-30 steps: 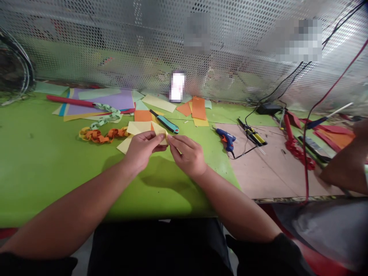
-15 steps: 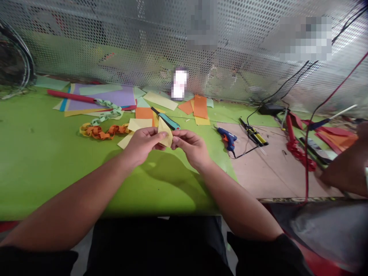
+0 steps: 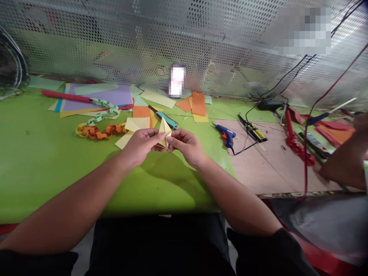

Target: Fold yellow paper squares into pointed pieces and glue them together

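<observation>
Between my hands, above the green tabletop, is a folded piece of yellow paper with its point upward and creases down its face. My left hand pinches its left side, thumb on the front. On the right edge, the thumb and fingers of my right hand are closed. Loose pale yellow paper pieces lie just behind my left hand. A teal-handled cutter rests right behind the folded paper.
An orange and green paper chain and stacked coloured sheets lie at left. A blue glue gun, its cable and a yellow-black tool are at right. Another person's arm reaches in near red paper. Perforated metal mesh stands behind.
My right hand has moved slightly left, its thumb now over the paper's front. The yellow paper looks narrower, with a crease down its middle. The view has shifted slightly.
</observation>
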The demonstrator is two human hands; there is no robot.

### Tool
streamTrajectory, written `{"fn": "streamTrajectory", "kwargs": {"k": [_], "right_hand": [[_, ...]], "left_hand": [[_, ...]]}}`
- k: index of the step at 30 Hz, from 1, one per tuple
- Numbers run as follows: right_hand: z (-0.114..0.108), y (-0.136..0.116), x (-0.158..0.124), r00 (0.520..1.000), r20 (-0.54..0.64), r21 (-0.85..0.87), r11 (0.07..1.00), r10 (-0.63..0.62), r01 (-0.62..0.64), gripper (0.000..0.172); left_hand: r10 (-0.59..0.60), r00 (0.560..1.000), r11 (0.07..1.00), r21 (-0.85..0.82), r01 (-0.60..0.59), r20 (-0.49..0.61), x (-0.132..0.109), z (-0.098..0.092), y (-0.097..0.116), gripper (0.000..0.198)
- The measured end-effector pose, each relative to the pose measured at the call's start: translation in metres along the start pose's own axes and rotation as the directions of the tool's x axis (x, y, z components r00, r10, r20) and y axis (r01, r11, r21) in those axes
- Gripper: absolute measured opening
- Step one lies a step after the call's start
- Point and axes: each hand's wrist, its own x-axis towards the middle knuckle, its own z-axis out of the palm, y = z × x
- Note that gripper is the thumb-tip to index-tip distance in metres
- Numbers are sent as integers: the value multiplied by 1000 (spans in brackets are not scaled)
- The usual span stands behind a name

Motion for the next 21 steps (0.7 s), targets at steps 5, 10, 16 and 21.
{"fn": "streamTrajectory", "kwargs": {"k": [5, 10, 16, 21], "right_hand": [[-1, -4, 0, 1000, 2, -13, 1000, 26, -26, 42], [2, -8, -4, 999, -40, -89, 996, 17, -21, 48], [6, 1, -5, 959, -224, -408, 910, -172, 68, 34], [10, 3, -5, 870, -218, -617, 753, -442, 228, 17]], "left_hand": [[54, 996, 998, 46, -51, -73, 1, 2, -2, 31], [112, 972, 993, 55, -103, -204, 1, 5, -2, 32], [115, 969, 993, -12, -120, -220, -1, 10, -8, 30], [64, 968, 996, -49, -78, -243, 1, 12, -16, 30]]}}
